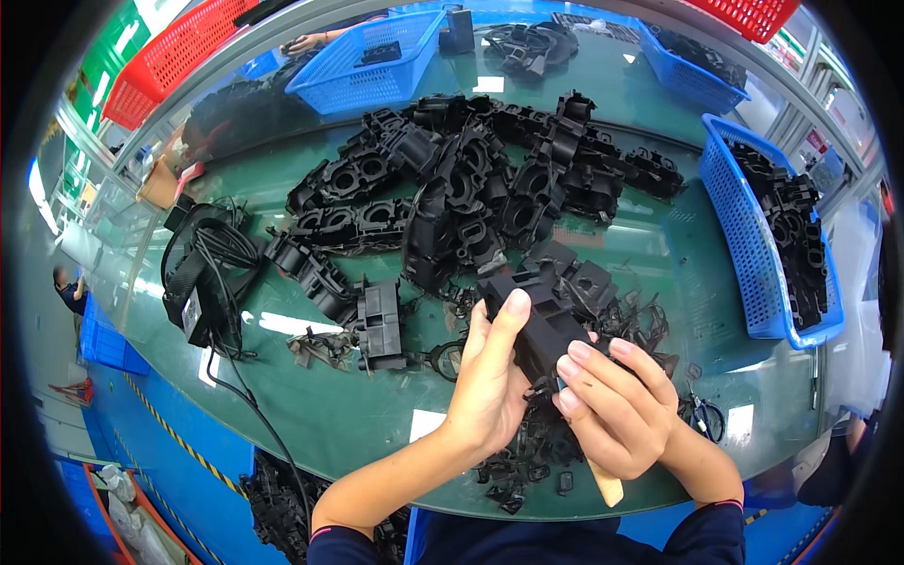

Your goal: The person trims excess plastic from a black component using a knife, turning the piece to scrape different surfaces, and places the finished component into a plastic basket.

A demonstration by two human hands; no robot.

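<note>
My left hand (488, 386) is wrapped round a black plastic housing (544, 330), with the thumb pressed along its upper face. The block-shaped part is tilted above the green table. My right hand (617, 410) is closed at the part's near end. From under its palm sticks the tan handle (605, 485) of a small hand tool; the working end is hidden by the fingers, where a bit of blue shows. Beneath both hands lie black plastic scraps (508, 480). Just left of my left hand, another black housing (380, 325) rests on the table.
A large heap of black moulded parts (461, 169) covers the table's middle and back. A blue basket (753, 273) of parts stands at the right. At the left lies a black device with coiled cable (212, 264). More blue baskets (367, 85) stand beyond the metal frame.
</note>
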